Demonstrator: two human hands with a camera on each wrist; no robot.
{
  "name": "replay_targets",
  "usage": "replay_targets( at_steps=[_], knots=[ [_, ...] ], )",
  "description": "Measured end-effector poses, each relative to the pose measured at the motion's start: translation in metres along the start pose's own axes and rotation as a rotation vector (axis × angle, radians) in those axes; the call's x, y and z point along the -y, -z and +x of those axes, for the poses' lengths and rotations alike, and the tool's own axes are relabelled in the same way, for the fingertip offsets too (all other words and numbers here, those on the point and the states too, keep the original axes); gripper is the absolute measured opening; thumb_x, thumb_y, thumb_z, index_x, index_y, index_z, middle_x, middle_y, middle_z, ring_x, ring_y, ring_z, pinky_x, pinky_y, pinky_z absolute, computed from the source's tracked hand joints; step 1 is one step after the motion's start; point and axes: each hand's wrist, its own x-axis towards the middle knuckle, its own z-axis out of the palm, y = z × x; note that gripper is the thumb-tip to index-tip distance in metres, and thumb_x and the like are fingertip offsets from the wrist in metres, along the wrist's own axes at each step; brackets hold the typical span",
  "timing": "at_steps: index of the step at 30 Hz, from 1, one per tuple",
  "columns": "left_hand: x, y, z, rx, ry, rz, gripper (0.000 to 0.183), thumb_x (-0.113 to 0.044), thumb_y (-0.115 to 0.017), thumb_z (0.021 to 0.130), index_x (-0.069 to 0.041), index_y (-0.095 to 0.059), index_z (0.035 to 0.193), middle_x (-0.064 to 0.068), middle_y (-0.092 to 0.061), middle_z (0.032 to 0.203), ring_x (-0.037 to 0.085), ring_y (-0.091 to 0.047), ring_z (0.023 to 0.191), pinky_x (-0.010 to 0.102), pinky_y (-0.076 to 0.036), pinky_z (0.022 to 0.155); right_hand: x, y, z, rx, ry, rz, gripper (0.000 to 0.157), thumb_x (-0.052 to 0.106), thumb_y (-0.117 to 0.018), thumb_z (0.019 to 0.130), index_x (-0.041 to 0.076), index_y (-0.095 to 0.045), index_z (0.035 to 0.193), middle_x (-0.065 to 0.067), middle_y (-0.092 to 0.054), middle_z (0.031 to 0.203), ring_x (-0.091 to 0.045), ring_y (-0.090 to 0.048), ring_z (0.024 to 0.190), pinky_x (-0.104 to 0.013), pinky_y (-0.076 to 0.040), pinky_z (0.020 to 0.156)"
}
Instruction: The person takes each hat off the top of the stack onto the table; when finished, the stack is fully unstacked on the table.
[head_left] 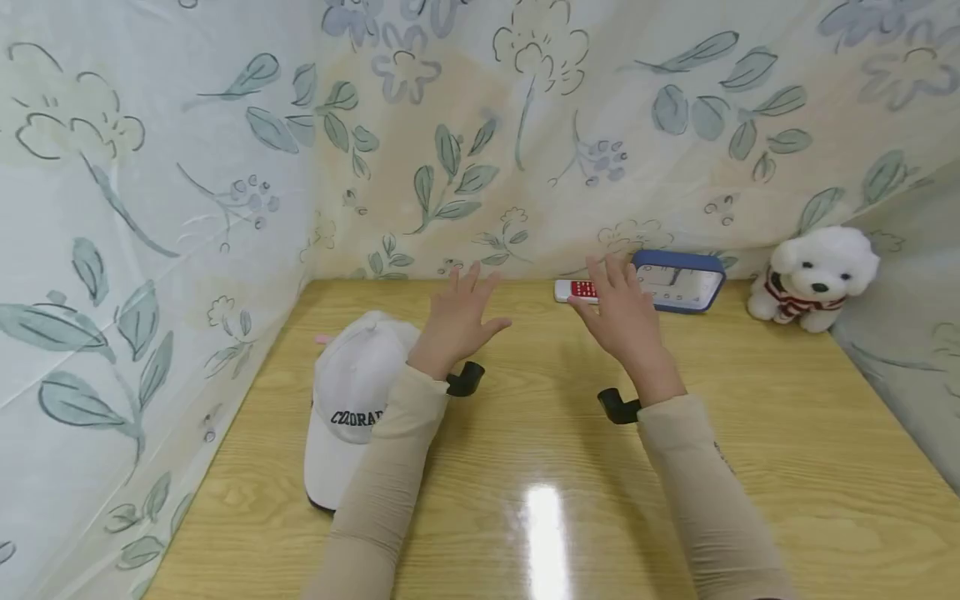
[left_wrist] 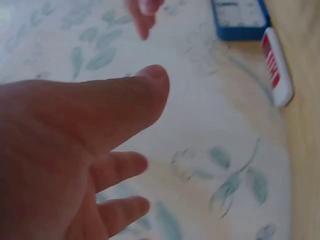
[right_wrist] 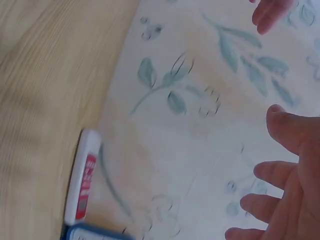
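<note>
Both hands hover above the wooden table with fingers spread and nothing in them. My left hand (head_left: 459,323) is just right of a white cap (head_left: 363,375) with dark lettering, part of which the left forearm hides. My right hand (head_left: 621,315) is in front of a blue-framed clock (head_left: 681,283) and overlaps the end of a white object with a red panel (head_left: 576,290). That slim white object (left_wrist: 278,70) lies beside the clock in the left wrist view. From the right wrist, the thumb and fingers (right_wrist: 285,187) appear apart, touching nothing.
A white plush dog (head_left: 816,275) in a striped top sits at the table's back right corner. Floral cloth (head_left: 465,167) hangs behind the table and along its sides. A small pink thing (head_left: 324,339) shows beside the cap. Light reflects off the tabletop (head_left: 517,433).
</note>
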Motion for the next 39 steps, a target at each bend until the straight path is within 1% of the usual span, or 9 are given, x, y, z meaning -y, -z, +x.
replay_targets(
  at_steps=[5,9,14,19,24,30,34,37,39],
  knots=[
    [0.028,0.021,-0.029,-0.021,-0.003,-0.031,0.068,-0.047,-0.054,0.089,-0.016,-0.029,0.145,0.011,-0.017,0.152,0.037,-0.009,0.138,0.064,-0.020,0.100,0.026,-0.010,0.004,-0.009,0.089,0.026,0.064,0.043,-0.046,0.094,0.014,-0.025,0.147,-0.014,-0.015,0.152,-0.041,-0.012,0.137,-0.061,-0.017,0.103],
    [0.059,0.033,-0.058,-0.083,-0.009,-0.069,0.065,-0.042,-0.057,0.089,-0.011,-0.034,0.142,0.014,-0.024,0.149,0.037,-0.018,0.136,0.065,-0.021,0.099,0.049,-0.022,0.006,-0.012,0.148,0.087,0.059,0.040,-0.048,0.094,0.014,-0.032,0.144,-0.013,-0.023,0.150,-0.036,-0.020,0.136,-0.053,-0.023,0.105],
    [0.101,0.037,-0.098,-0.200,-0.006,-0.107,0.057,-0.031,-0.062,0.088,-0.002,-0.044,0.134,0.023,-0.037,0.140,0.039,-0.032,0.129,0.056,-0.025,0.101,0.079,-0.042,0.007,-0.015,0.189,0.193,0.052,0.038,-0.049,0.095,0.011,-0.042,0.138,-0.012,-0.036,0.144,-0.031,-0.033,0.131,-0.049,-0.033,0.100],
    [0.131,0.034,-0.148,-0.211,0.094,-0.203,0.050,-0.025,-0.060,0.090,0.002,-0.047,0.130,0.024,-0.042,0.134,0.041,-0.035,0.125,0.055,-0.027,0.100,0.105,-0.066,0.003,0.015,0.191,0.340,0.045,0.035,-0.049,0.095,0.010,-0.051,0.132,-0.008,-0.049,0.135,-0.027,-0.046,0.122,-0.044,-0.039,0.096],
    [0.150,0.014,-0.192,-0.222,0.278,-0.303,0.048,-0.028,-0.055,0.093,0.005,-0.048,0.127,0.026,-0.047,0.128,0.043,-0.041,0.118,0.057,-0.032,0.093,0.123,-0.093,0.000,0.074,0.168,0.437,0.040,0.033,-0.051,0.095,0.009,-0.056,0.127,-0.008,-0.057,0.126,-0.027,-0.057,0.108,-0.040,-0.046,0.088],
    [0.157,-0.029,-0.223,-0.218,0.502,-0.428,0.044,-0.031,-0.051,0.095,0.003,-0.054,0.123,0.022,-0.057,0.116,0.035,-0.053,0.105,0.049,-0.045,0.082,0.132,-0.119,0.000,0.142,0.099,0.497,0.041,0.036,-0.053,0.093,0.010,-0.058,0.123,-0.007,-0.064,0.110,-0.021,-0.061,0.093,-0.033,-0.050,0.074],
    [0.153,-0.049,-0.231,-0.194,0.582,-0.486,0.043,-0.032,-0.053,0.093,0.001,-0.057,0.121,0.019,-0.060,0.109,0.030,-0.056,0.099,0.041,-0.047,0.080,0.134,-0.131,-0.002,0.191,0.043,0.755,0.035,0.028,-0.055,0.093,0.005,-0.060,0.118,-0.012,-0.066,0.100,-0.028,-0.065,0.083,-0.035,-0.052,0.070],
    [0.150,-0.055,-0.233,-0.203,0.614,-0.513,0.043,-0.030,-0.055,0.093,0.001,-0.057,0.121,0.019,-0.058,0.108,0.029,-0.056,0.097,0.039,-0.046,0.081,0.136,-0.136,-0.003,0.231,-0.011,0.956,0.030,0.020,-0.058,0.091,0.001,-0.060,0.115,-0.016,-0.065,0.095,-0.035,-0.065,0.077,-0.042,-0.053,0.069],
    [0.148,-0.055,-0.233,-0.209,0.630,-0.517,0.042,-0.029,-0.055,0.092,0.002,-0.056,0.121,0.019,-0.057,0.109,0.029,-0.057,0.096,0.039,-0.046,0.081,0.137,-0.138,-0.003,0.249,-0.054,1.039,0.029,0.017,-0.060,0.090,0.000,-0.060,0.113,-0.017,-0.065,0.093,-0.037,-0.065,0.077,-0.043,-0.053,0.068]
  ],
)
